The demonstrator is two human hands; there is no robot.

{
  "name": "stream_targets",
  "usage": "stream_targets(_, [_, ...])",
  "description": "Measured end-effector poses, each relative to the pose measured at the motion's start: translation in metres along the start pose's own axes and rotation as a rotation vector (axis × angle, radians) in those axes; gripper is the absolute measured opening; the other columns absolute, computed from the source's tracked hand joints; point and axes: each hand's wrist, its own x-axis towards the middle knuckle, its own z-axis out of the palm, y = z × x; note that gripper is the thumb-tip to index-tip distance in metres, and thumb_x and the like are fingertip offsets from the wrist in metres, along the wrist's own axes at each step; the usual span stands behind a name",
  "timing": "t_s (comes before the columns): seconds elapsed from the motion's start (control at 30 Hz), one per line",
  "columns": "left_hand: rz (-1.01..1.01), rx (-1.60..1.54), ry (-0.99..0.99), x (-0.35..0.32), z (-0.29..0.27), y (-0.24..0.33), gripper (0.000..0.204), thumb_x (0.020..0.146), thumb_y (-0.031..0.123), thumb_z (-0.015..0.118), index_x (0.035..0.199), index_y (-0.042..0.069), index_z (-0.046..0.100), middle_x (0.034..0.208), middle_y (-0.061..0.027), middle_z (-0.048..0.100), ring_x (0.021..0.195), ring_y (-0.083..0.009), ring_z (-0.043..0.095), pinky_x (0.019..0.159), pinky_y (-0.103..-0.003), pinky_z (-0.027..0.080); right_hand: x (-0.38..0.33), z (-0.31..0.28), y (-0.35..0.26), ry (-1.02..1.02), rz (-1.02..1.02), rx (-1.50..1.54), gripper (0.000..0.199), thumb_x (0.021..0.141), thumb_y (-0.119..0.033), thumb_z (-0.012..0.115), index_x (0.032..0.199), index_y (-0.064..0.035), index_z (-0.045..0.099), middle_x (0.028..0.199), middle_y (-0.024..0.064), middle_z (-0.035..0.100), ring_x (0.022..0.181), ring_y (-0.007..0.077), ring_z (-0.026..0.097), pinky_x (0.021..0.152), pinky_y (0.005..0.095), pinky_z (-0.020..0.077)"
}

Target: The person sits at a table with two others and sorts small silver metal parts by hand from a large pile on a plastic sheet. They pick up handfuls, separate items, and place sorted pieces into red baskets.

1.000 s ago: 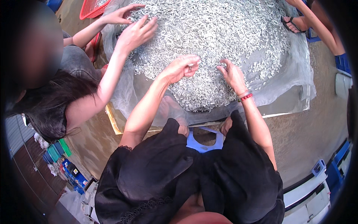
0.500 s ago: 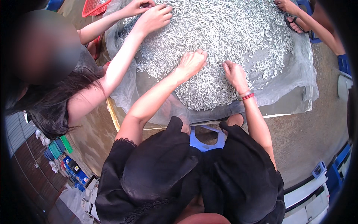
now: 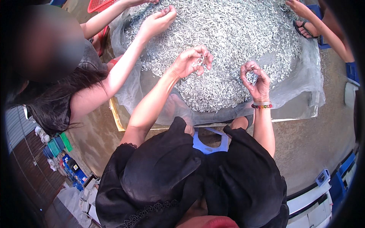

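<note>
A wide heap of small silvery-white curved pieces (image 3: pixel 218 93) covers a low table lined with thin translucent netting (image 3: pixel 291 95); their exact kind I cannot make out. My left hand (image 3: pixel 186 64) is raised over the near left of the heap. Its fingers curl around a few of the silvery pieces (image 3: pixel 199 61). To the right, my right hand (image 3: pixel 260 85), with a beaded bracelet at the wrist, is turned up above the heap's near right side. A small clump of the pieces (image 3: pixel 251 78) sits within its bent fingers.
A co-worker's hand (image 3: pixel 159 21) reaches over the heap from the left, and another person's hand (image 3: pixel 298 8) works at the far right. A red basket (image 3: pixel 99 5) stands at the far left. Below the table's near edge is a blue plastic stool (image 3: pixel 209 146).
Both my hands have lifted and turned up from the heap, showing silvery pieces in the fingers. My right hand moved rightward. The left co-worker's near hand has turned over.
</note>
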Motion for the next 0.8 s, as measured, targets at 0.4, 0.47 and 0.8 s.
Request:
stream_targets(0.4, [0.187, 2.073, 0.109, 0.047, -0.006, -0.073, 0.018, 0.077, 0.011, 0.058, 0.085, -0.005, 0.056, 0.083, -0.0182, 0.061, 0.072, -0.0360, 0.063, 0.060, -0.044, 0.051, 0.079, -0.002, 0.018, 0.115, -0.123, -1.537, 0.027, 0.083, -0.031, 0.061, 0.087, -0.0041, 0.058, 0.068, 0.0092, 0.059, 0.058, 0.0228, 0.059, 0.046, 0.0331, 0.0438])
stream_targets(0.47, [0.219, 1.997, 0.047, 0.040, -0.006, -0.084, 0.018, 0.078, 0.011, 0.057, 0.085, -0.005, 0.055, 0.083, -0.0184, 0.060, 0.072, -0.0359, 0.063, 0.060, -0.045, 0.050, 0.086, 0.002, 0.035, 0.032, -0.242, -1.908, 0.021, 0.081, -0.025, 0.060, 0.087, -0.0044, 0.057, 0.075, 0.0155, 0.063, 0.070, 0.0325, 0.062, 0.057, 0.0416, 0.0484])
stream_targets(0.8, [0.037, 1.563, 0.259, -0.026, -0.013, -0.048, 0.021, 0.081, 0.026, 0.063, 0.090, 0.008, 0.067, 0.072, -0.0089, 0.059, 0.069, -0.0246, 0.059, 0.064, -0.036, 0.046, 0.040, -0.041, 0.050, -0.185, 0.072, -2.016, 0.022, 0.075, -0.013, 0.060, 0.097, -0.0118, 0.062, 0.076, 0.0157, 0.064, 0.075, 0.0336, 0.062, 0.067, 0.0431, 0.0491])
